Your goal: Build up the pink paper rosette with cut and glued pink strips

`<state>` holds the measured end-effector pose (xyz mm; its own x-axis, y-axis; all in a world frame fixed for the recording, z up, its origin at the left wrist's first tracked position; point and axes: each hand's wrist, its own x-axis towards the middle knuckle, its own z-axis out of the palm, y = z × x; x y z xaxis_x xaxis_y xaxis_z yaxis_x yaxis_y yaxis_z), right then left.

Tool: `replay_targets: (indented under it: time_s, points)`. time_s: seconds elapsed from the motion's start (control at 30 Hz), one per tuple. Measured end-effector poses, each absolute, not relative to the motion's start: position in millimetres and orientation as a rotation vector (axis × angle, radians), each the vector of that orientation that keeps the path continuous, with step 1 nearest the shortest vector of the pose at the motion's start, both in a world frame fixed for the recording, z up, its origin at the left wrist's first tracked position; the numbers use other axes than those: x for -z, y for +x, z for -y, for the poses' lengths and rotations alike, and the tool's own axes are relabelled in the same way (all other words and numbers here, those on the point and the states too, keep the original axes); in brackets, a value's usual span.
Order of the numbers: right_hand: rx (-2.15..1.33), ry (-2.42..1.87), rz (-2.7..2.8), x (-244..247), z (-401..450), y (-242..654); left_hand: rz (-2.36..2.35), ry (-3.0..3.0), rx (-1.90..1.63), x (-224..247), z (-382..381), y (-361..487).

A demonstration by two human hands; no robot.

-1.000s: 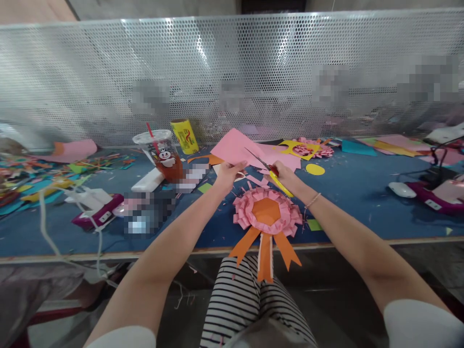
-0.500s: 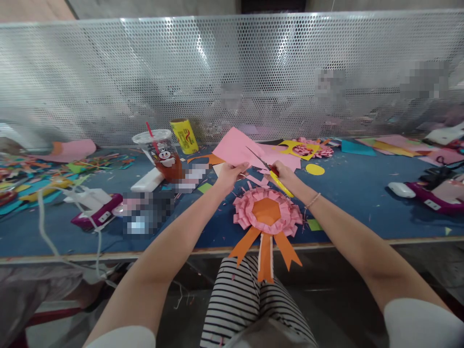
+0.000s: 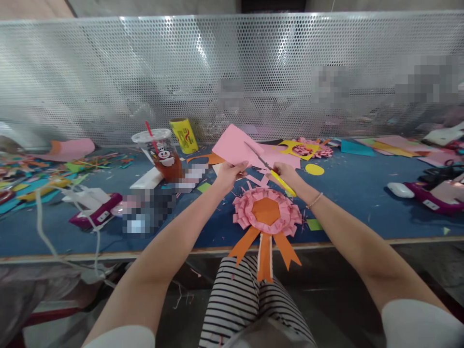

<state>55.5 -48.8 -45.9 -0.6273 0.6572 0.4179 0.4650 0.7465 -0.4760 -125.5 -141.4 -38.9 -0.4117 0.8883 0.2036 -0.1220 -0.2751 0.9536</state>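
Note:
My left hand (image 3: 231, 175) pinches the lower edge of a sheet of pink paper (image 3: 232, 143), which is raised off the table. In my right hand (image 3: 287, 177) is a pair of yellow-handled scissors (image 3: 277, 180), with the dark blades pointing up and left across the pink sheet. Whether the blades are parted is hard to make out. Just below both hands lies a pink paper rosette (image 3: 243, 211) with an orange centre and orange ribbon tails (image 3: 288, 250) that overhang the table's front edge. Small pink paper strips (image 3: 258, 181) lie between the hands and the rosette.
To the left stand a plastic cup (image 3: 165, 159) with a red drink and straw, and a yellow cardboard tube (image 3: 184, 136). A yellow paper disc (image 3: 314, 169) lies right of the hands. Paper scraps (image 3: 105, 162) cover the far left. A perforated metal screen (image 3: 217, 63) closes off the back.
The scissors have shifted slightly, their tips moving a little left and up over the pink paper. The left hand keeps its hold on the sheet.

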Motion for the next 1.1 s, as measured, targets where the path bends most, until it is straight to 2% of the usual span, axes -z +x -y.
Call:
replay_targets:
  time_s: [0.33, 0.73, 1.1]
  points:
    - [-0.444, -0.89, 2.372, 46.6, 45.7, 59.3, -1.191, 1.1, -1.788, 41.6, 137.4, -130.3]
    - [-1.052, -0.88, 2.283, 35.9, 65.1, 59.7, -1.281, 1.3, -1.688, 37.3, 143.5, -124.3]
    - [-0.932, -0.953, 2.269, 36.4, 67.1, 56.1, -1.249, 1.283, -1.617, 33.7, 147.5, -119.6]
